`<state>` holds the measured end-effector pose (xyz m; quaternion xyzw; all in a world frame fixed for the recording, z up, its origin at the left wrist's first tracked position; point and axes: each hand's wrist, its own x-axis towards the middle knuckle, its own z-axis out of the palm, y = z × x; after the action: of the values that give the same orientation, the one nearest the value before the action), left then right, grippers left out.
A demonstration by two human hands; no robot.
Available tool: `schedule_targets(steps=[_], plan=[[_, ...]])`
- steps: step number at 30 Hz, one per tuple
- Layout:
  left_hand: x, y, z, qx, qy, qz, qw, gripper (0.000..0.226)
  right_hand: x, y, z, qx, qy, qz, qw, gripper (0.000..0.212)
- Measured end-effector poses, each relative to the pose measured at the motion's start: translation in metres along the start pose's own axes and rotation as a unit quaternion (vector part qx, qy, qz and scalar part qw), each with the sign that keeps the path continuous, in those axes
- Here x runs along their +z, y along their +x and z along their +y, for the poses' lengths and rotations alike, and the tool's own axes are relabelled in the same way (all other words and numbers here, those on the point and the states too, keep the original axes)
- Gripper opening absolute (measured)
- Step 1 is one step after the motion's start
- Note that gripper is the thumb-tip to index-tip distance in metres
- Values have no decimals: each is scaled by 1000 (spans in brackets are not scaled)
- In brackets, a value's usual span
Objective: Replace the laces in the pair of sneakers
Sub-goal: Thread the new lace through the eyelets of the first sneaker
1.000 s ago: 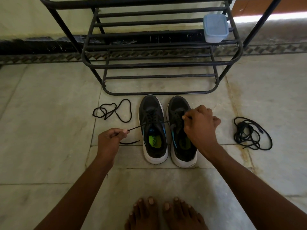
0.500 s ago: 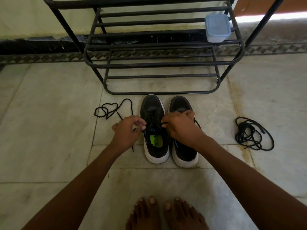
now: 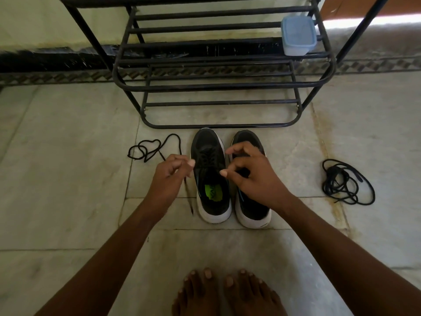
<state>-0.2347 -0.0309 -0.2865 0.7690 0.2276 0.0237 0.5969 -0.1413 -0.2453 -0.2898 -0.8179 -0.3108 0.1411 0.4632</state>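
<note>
Head view: lace [image 3: 188, 192] under left fingers [image 3: 180, 164]

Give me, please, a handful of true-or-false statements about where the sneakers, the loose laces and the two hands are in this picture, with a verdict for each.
1. The two sneakers stand side by side on the floor in front of the black rack. True.
2. A blue lidded container sits inside the left sneaker. False: it stands on a shelf of the rack, at its right end.
3. A bundled black lace lies on the floor to the right of the sneakers. True.
4. The left hand lies flat on the floor. False: it is raised beside the left sneaker, fingers curled round a lace end that hangs down from it.
5. The right hand is over the right sneaker. True.
6. The person wears socks. False: the feet are bare.
</note>
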Motion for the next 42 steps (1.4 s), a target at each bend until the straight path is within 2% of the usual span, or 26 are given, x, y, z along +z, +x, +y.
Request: schedule_targets(steps=[2,4,7,10,12,16,22,24,26,29,31,33,34,36,38,42], plan=[[6,-5,6,15,-89,3,996,26,3,2,-7,9,110,18,994,16],[12,-7,10,25,-126,26,991,27,7,5,-11,29,211,31,977,17],[17,-4,12,54,-109,59,991,21,10,9,-13,86,332,40,938,20],[14,2,8,84,-75,33,993,11,15,14,-10,136,402,39,905,23],[10,6,4,121,-43,1,992,13,20,18,-7,140,394,39,908,23],[6,14,-5,229,42,-46,971,21,29,29,1,113,307,31,944,25],[7,16,2,300,143,-60,941,13,37,33,7,70,169,63,981,14],[7,16,4,296,163,-61,939,12,36,31,6,56,140,66,986,10],[8,15,7,268,151,-40,951,20,34,29,5,46,126,57,989,14],[12,11,14,178,123,-26,976,35,32,24,3,14,115,35,993,20],[15,8,20,127,99,-34,986,50,30,22,2,-13,106,19,994,21],[16,9,22,120,100,-29,987,73,28,21,0,-24,116,10,993,25],[16,10,23,122,112,-26,986,76,27,21,-1,-24,125,6,992,24],[17,11,24,124,133,-20,983,68,25,20,-2,-22,133,6,991,17],[18,10,24,127,134,-12,983,50,25,21,-1,-12,132,18,991,12],[19,12,21,120,69,14,990,10,22,24,1,-13,78,42,996,14]])
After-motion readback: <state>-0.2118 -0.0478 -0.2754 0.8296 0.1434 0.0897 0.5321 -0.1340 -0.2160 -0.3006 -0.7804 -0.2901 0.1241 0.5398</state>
